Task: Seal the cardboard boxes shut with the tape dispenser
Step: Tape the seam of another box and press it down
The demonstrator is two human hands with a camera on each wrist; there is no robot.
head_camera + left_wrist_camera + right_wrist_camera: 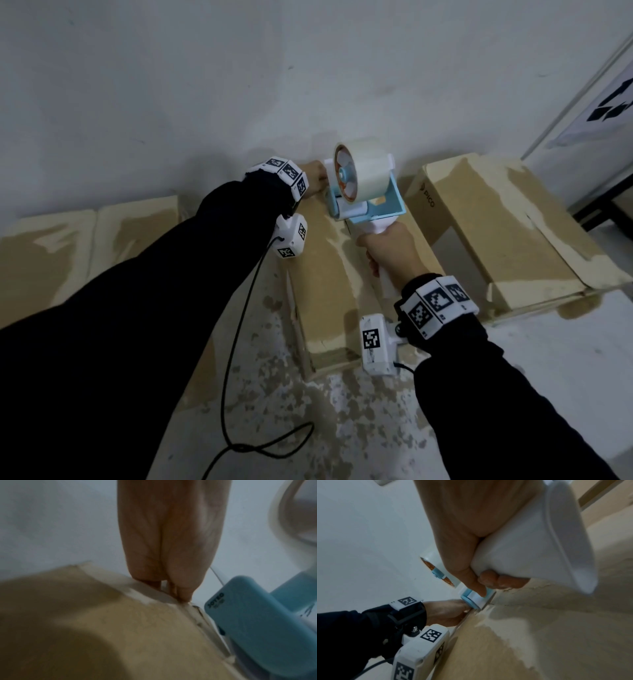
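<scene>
The middle cardboard box (329, 274) lies on the floor with its far end against the wall. A blue and white tape dispenser (363, 185) carrying a roll of clear tape sits on the far end of that box's top seam. My right hand (390, 253) grips its white handle (530, 547) in a fist. My left hand (315, 178) reaches to the box's far edge just left of the dispenser. In the left wrist view its fingertips (180, 595) press down on that edge of the box (102, 628), next to the blue dispenser body (257, 622). Whether tape lies under the fingertips is hidden.
A second cardboard box (85, 246) lies to the left and a third box (496, 233), printed PICO, to the right. The wall (308, 85) rises directly behind them. A black cable (239, 377) trails from my left wrist across the speckled floor.
</scene>
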